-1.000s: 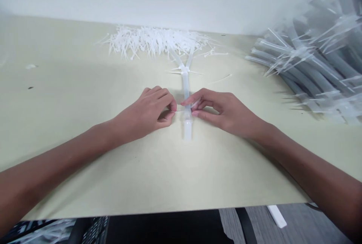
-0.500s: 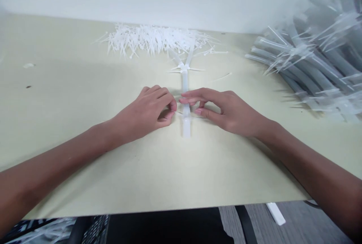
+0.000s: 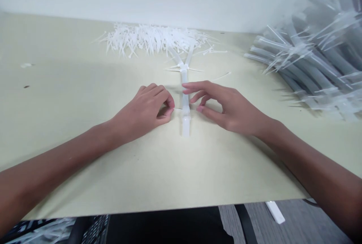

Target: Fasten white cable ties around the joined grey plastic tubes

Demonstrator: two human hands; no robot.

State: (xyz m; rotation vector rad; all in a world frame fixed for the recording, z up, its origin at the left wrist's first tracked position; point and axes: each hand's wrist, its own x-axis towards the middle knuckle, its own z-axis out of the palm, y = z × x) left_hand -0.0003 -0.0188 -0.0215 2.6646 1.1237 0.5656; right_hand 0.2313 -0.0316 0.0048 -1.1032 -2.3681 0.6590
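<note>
A translucent Y-shaped tube point(image 3: 185, 98) lies on the table between my hands, its two branches pointing away from me. White cable ties cross it at the fork and near its lower end. My left hand point(image 3: 154, 104) is to the left of the stem, thumb and forefinger pinched on the thin tail of a cable tie point(image 3: 178, 108) that reaches to the stem. On the other side, my right hand point(image 3: 223, 104) has its fingers curved and apart with nothing held. Its forefinger hovers over or touches the stem; I cannot tell which.
Behind the tube a heap of loose white cable ties point(image 3: 152, 38) lies along the wall. Bundled grey translucent tubes with ties point(image 3: 308, 59) are piled at the right. A single loose tie point(image 3: 222, 76) and a small white scrap point(image 3: 26, 65) lie on the table point(image 3: 135, 183).
My right hand's fingers have spread and lifted slightly, with the forefinger farther up the stem. My left hand has shifted a little left, still pinching the tie's tail.
</note>
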